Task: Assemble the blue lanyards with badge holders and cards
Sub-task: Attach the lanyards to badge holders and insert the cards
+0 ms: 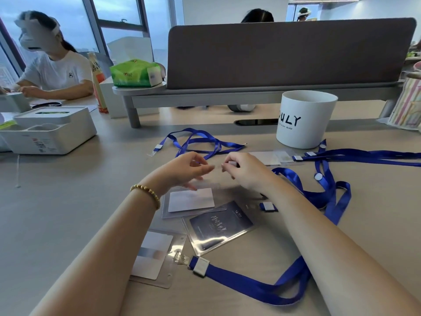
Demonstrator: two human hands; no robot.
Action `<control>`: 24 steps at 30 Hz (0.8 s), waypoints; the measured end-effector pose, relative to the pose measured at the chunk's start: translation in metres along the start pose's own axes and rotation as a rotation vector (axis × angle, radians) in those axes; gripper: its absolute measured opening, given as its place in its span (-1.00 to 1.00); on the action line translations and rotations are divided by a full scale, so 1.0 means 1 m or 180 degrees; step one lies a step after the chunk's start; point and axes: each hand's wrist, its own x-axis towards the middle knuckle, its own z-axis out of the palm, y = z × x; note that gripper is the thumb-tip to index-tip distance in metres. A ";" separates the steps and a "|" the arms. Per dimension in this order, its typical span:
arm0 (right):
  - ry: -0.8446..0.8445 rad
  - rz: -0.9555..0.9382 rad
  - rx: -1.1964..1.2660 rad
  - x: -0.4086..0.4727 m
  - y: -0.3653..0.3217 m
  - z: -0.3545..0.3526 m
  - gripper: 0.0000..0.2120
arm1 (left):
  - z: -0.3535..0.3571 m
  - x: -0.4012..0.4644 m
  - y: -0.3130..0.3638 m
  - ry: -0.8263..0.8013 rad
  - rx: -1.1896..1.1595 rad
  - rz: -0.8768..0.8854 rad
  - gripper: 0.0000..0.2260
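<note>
Over the middle of the desk my left hand (191, 166) and my right hand (241, 169) meet. The right one pinches a white lanyard clip (232, 164); its blue lanyard (319, 192) trails off to the right. My left fingers pinch toward a clear badge holder (205, 185), hard to make out, just below. Under my hands lie a holder with a white card (191, 200), one with a dark card (221, 222), and one with a white card (152, 254) clipped to a lanyard (250, 286). Another lanyard (196, 142) lies behind.
A white pot (305, 119) stands at the back right beside more lanyards (364, 156). A white box (47, 131) sits at the left, a grey divider screen (284, 53) behind. A person works at the far left. A green tissue pack (134, 73) rests on a shelf.
</note>
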 end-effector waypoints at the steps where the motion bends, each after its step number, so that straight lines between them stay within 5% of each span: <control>1: 0.0050 0.0108 -0.0001 0.001 0.003 -0.004 -0.82 | -0.003 -0.002 -0.001 -0.0121 0.0232 -0.0027 -0.59; 8: -0.0301 0.0866 0.0110 0.001 0.011 -0.015 -0.80 | 0.002 -0.011 -0.002 -0.1259 0.2348 0.0084 -0.06; 15: -0.0487 0.1611 0.2010 0.001 0.005 -0.022 -0.84 | 0.013 -0.002 -0.011 -0.0674 0.1631 0.0213 -0.16; 24: -0.0620 0.1785 0.3076 0.007 0.021 -0.019 -0.86 | 0.014 -0.005 -0.004 -0.0573 0.1247 0.0186 -0.20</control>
